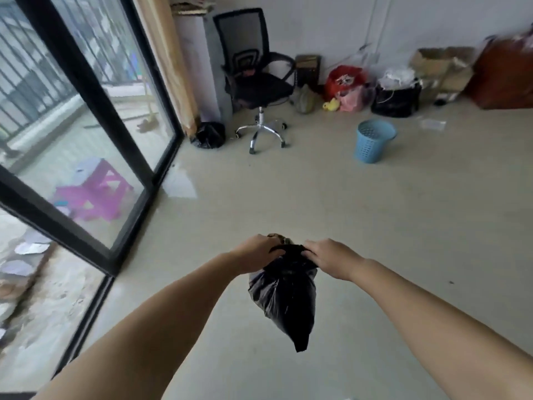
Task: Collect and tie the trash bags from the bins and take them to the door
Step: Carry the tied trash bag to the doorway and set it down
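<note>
A small black trash bag [284, 295] hangs in the air in front of me, its pointed bottom well above the floor. My left hand [256, 252] grips the left side of its gathered top and my right hand [328, 258] grips the right side. A bit of brownish trash shows at the bag's mouth between my hands. A blue plastic bin [373, 141] stands on the floor at the far right, with no bag in it. Another black trash bag [209, 135] lies on the floor by the curtain, near the glass door [86, 116].
A black office chair [255, 82] on wheels stands at the far wall. Red and pink bags [346, 85], a black bag and cardboard boxes [441, 67] line the wall to the right. The glass sliding door frame runs along my left, with a purple stool [95, 192] outside.
</note>
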Tool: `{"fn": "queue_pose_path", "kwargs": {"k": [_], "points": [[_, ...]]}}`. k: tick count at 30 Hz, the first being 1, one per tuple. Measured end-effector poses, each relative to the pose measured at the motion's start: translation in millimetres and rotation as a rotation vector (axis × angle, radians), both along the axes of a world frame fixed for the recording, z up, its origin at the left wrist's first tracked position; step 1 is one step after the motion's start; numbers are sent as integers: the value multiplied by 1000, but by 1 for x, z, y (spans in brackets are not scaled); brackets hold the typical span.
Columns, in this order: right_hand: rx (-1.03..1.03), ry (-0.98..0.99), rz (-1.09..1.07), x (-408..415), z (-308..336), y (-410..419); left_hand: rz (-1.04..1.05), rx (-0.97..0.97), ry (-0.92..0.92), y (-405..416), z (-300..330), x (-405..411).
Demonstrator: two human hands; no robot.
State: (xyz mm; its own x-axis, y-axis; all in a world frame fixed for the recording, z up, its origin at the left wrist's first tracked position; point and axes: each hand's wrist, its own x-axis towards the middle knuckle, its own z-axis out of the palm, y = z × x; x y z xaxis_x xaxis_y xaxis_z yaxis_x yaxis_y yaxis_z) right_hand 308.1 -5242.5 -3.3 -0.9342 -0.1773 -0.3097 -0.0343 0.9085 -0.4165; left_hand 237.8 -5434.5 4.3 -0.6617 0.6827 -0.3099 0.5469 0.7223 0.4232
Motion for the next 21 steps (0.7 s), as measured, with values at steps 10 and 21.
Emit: {"fn": "queue_pose_path", "kwargs": {"k": [10, 21], "points": [[27, -15, -359, 84, 10, 269, -321, 26, -53, 299, 10, 28], [121, 8, -690, 108, 12, 477, -661, -12, -31, 559, 9, 7]]}}
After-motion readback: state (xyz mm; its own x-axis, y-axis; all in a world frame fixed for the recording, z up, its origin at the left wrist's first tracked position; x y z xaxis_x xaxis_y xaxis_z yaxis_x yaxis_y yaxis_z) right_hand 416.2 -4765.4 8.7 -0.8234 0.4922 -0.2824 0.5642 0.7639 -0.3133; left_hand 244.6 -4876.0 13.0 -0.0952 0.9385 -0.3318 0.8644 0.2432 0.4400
